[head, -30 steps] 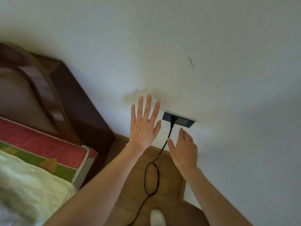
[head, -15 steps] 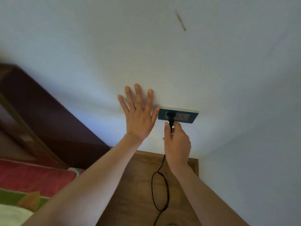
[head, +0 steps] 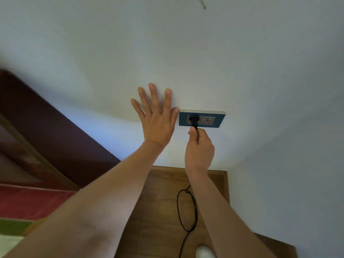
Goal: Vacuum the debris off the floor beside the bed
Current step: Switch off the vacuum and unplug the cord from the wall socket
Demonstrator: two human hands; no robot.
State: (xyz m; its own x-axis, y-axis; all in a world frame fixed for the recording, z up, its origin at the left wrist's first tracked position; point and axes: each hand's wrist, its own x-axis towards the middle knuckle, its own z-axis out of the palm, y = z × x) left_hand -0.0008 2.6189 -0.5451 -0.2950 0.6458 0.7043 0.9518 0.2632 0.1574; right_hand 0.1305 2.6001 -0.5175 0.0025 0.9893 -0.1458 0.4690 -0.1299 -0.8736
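Head view: your right hand (head: 200,148) pinches black cord (head: 187,211) below its plug (head: 193,120); left hand (head: 157,121) flat, fingers spread, on wall (head: 186,53). Vacuum, debris unseen.

My right hand (head: 200,148) hid part of the black cord (head: 186,211); the bed (head: 22,202) and a white shoe (head: 203,252) were cut off by the edges.

Dim, soft indoor light, no glare. White wall (head: 93,43) reads grey-blue, darker toward the right and the corners. Faint shadow under the left hand (head: 157,120). Strong wide-angle bending at frame edges. Headboard (head: 46,123) at left is smeared and soft; centre stays sharp.
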